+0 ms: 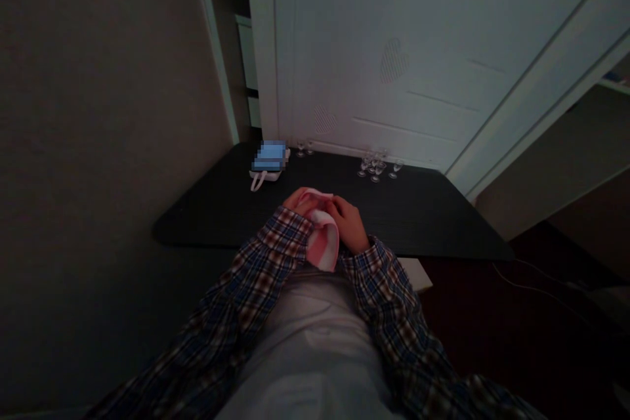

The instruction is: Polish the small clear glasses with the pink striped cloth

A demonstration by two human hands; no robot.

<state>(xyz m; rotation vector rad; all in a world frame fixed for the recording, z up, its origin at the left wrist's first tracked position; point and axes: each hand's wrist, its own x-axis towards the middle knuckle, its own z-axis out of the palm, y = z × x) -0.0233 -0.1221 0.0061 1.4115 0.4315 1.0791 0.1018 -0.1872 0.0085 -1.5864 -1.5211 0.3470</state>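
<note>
Pinching looped pink-and-white cloth (322,251) between curled left hand (295,199) and right hand (351,224), at near edge of black table (418,210) — facing small clear stemmed glasses (377,169) along far edge, white blue-screened device (270,159) by far-left corner.

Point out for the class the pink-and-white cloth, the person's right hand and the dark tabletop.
Pink-and-white cloth (319,246): head view, on its lower fold.
Right hand (351,223): head view, back of the hand.
Dark tabletop (423,210): head view, bare surface.
</note>
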